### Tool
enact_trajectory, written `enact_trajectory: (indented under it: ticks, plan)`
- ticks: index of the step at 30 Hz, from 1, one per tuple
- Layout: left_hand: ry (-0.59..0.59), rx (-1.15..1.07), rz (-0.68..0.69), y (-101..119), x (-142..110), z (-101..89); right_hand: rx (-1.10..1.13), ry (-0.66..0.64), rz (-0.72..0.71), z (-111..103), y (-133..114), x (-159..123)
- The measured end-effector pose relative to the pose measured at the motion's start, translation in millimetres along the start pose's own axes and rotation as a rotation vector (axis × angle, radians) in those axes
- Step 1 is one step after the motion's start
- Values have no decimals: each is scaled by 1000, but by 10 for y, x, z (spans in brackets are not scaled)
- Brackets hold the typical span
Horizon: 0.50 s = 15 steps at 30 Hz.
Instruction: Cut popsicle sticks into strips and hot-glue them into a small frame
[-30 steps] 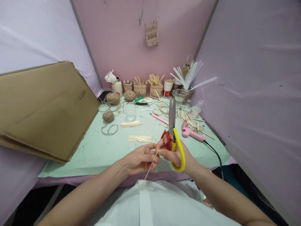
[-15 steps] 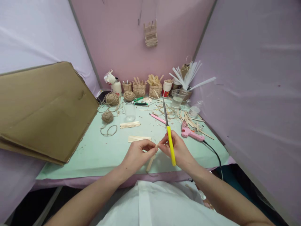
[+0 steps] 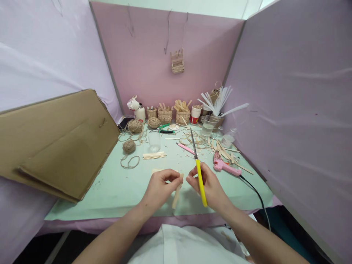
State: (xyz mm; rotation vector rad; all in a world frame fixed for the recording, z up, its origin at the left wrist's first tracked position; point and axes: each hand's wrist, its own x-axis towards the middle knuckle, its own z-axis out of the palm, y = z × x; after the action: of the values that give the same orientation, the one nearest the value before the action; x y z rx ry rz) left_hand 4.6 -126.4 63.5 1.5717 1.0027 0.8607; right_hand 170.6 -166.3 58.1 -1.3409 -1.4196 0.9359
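Observation:
My left hand [image 3: 161, 187] pinches a flat wooden craft stick [image 3: 176, 194] by its upper end, the stick hanging down over the near edge of the green table [image 3: 110, 183]. My right hand [image 3: 209, 185] is closed round yellow-handled scissors [image 3: 198, 169], seen edge-on, blades pointing away toward the back of the table. The two hands are a few centimetres apart, fingertips facing each other. More wooden sticks [image 3: 154, 155] lie in a small bundle beyond my left hand.
A large folded cardboard sheet [image 3: 55, 139] leans over the table's left side. A pink glue gun [image 3: 224, 165] with a black cord lies right of my hand. Twine balls [image 3: 129, 146], a clear cup [image 3: 154, 141], stick baskets [image 3: 182, 112] and stick scraps crowd the back.
The scissors turned from flat, showing red and yellow handles, to edge-on. My hands moved slightly apart and the stick now hangs from my left fingers only. The camera tilted up a little.

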Motion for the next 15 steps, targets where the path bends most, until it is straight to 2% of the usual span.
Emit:
enact_trajectory:
  ticks: [4,9,15]
  plan:
    - [63,-211,-121,60,34,-81,-119,-165,37,-85,-76,-151]
    - [49,-285,-187,49,76,-37,-53,-383,171,-133,-126,-370]
    - [-5,-317,-225,13,79,120,-12,-437,249,-186,-82,-518]
